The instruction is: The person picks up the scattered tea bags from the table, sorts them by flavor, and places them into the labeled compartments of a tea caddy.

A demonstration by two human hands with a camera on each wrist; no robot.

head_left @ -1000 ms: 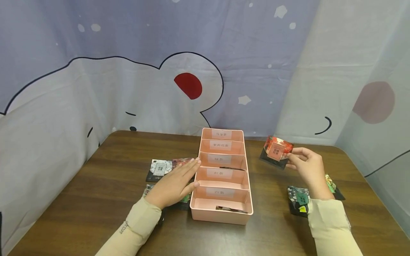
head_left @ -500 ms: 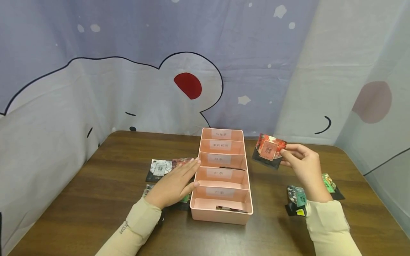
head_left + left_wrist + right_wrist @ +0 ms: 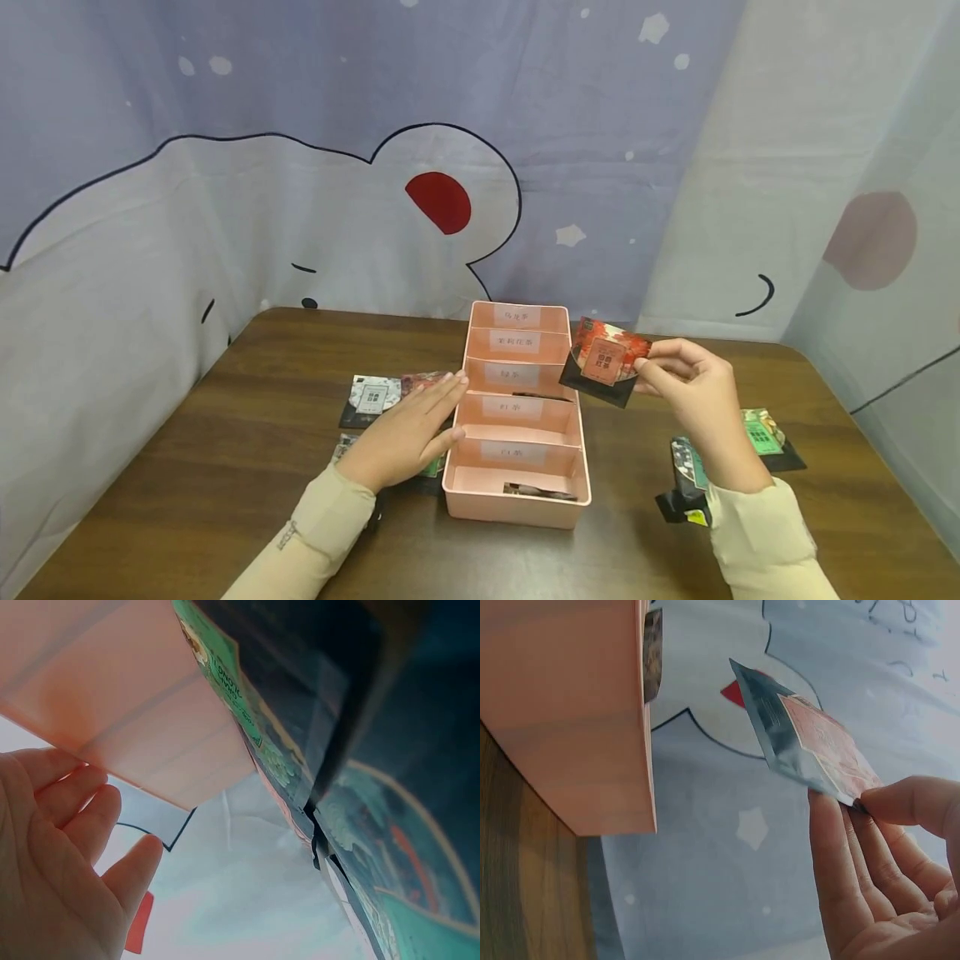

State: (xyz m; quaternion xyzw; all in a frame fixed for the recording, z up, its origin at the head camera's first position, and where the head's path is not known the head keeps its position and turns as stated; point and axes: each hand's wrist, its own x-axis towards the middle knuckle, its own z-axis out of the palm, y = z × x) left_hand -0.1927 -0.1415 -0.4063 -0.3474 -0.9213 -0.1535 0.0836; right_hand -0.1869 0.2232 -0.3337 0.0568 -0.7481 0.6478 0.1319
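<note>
Between thumb and fingers, my right hand (image 3: 693,392) pinches a red and black tea sachet (image 3: 606,360) by its right edge, raised just right of the box. In the right wrist view the tea sachet (image 3: 810,742) is tilted, clear of the box wall. The pink box (image 3: 513,512) has several labelled compartments in a row. One sachet (image 3: 540,492) lies in the nearest compartment, and the edge of another (image 3: 542,396) shows in the middle one. My left hand (image 3: 408,433), fingers straight, touches the box's left rim; the left wrist view shows its fingertips (image 3: 90,774) at the rim.
Left of the box lie a white-labelled sachet (image 3: 372,398), a dark red one (image 3: 422,382) and others partly under my left hand. To the right are a green sachet (image 3: 768,437) and a teal one (image 3: 692,471) on the wooden table (image 3: 225,467). A patterned curtain (image 3: 585,167) hangs behind.
My right hand has carried the red sachet leftward to the box's right rim. The teal sachet by the right sleeve has shifted and tilted. My left hand stays at the box's left side.
</note>
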